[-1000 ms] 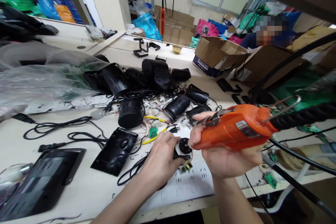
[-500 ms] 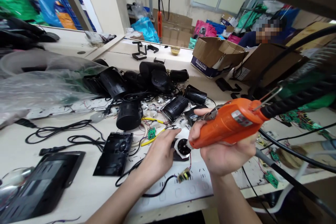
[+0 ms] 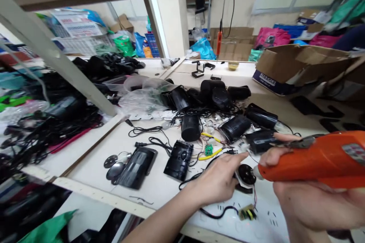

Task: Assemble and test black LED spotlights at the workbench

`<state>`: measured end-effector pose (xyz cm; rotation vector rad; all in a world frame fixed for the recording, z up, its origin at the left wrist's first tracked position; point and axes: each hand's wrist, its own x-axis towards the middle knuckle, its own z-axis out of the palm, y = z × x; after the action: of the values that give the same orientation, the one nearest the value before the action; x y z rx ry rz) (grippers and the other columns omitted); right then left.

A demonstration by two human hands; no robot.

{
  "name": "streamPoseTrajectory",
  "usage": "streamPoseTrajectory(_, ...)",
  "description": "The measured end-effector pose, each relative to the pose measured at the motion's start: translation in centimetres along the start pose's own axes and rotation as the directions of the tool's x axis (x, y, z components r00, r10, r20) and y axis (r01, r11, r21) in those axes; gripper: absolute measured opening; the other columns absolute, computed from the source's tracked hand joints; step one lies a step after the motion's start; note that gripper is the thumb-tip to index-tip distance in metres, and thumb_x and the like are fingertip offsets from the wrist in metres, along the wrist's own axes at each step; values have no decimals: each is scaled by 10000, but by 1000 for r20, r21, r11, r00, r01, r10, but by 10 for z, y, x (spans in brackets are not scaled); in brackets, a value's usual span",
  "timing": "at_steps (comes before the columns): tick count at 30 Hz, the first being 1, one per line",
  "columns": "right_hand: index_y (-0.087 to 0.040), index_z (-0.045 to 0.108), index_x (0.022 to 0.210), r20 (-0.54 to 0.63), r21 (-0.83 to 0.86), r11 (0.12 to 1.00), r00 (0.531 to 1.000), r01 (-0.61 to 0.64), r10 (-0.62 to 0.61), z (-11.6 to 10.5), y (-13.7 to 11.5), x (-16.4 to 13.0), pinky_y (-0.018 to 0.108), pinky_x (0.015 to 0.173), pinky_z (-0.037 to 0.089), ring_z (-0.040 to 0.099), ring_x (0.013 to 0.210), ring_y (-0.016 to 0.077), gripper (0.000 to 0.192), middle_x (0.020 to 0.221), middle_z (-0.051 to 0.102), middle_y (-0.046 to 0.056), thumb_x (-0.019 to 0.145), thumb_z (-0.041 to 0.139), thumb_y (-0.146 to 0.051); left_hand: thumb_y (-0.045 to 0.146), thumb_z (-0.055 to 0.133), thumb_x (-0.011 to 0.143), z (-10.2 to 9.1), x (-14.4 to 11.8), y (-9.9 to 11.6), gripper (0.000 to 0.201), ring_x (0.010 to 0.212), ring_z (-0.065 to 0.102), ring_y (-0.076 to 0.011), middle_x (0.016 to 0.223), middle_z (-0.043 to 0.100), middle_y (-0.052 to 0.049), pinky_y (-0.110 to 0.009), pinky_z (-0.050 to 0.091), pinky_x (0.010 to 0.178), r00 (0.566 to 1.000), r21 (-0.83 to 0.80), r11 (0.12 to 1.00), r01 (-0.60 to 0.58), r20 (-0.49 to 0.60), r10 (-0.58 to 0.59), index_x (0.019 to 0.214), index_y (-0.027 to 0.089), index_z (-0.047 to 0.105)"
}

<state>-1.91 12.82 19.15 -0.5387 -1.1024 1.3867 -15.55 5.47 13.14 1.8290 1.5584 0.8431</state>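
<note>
My right hand (image 3: 313,197) is wrapped round an orange electric screwdriver (image 3: 310,159), held nearly level and pointing left. The driver's tip meets a round black part with a white rim (image 3: 245,175), though the exact contact point is too small to make out. My left hand (image 3: 216,178) is closed on the left side of that round part, its fingertips partly hidden. Thin wires run down from the part to a small circuit board with a yellow-banded component (image 3: 247,212). A black cable (image 3: 219,214) leads left from the board, under my left wrist.
Black cylindrical housings (image 3: 191,127) are heaped behind my hands. A flat black housing (image 3: 179,159) and a larger black cover (image 3: 137,167) lie to the left. A cardboard box (image 3: 302,66) stands at the back right. A slanting shelf post (image 3: 62,53) rises at left.
My view has swung to the left, so the bench and both hands appear further right. The driver stays at the round part, and both hands keep their hold.
</note>
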Motion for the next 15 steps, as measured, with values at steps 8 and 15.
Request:
streamPoseTrajectory(8, -221, 709, 804, -115, 8, 991, 984, 136, -134, 20, 1, -2, 316, 331, 407, 593, 427, 214, 495, 734, 709, 38, 628, 656, -681, 85, 505, 850, -66, -11, -36, 226, 880, 674, -190, 948, 724, -66, -284, 514, 811, 977, 363, 910, 201, -137, -161, 954, 164, 690)
streamPoseTrajectory(15, -216, 718, 857, -71, -60, 992, 991, 113, -117, 20, 7, -6, 311, 400, 392, 560, 445, 208, 583, 612, 658, 50, 731, 513, -747, 57, 480, 802, -40, 31, -33, 218, 835, 673, -292, 859, 688, -171, -387, 522, 758, 988, 575, 815, 72, 70, -137, 812, 106, 693)
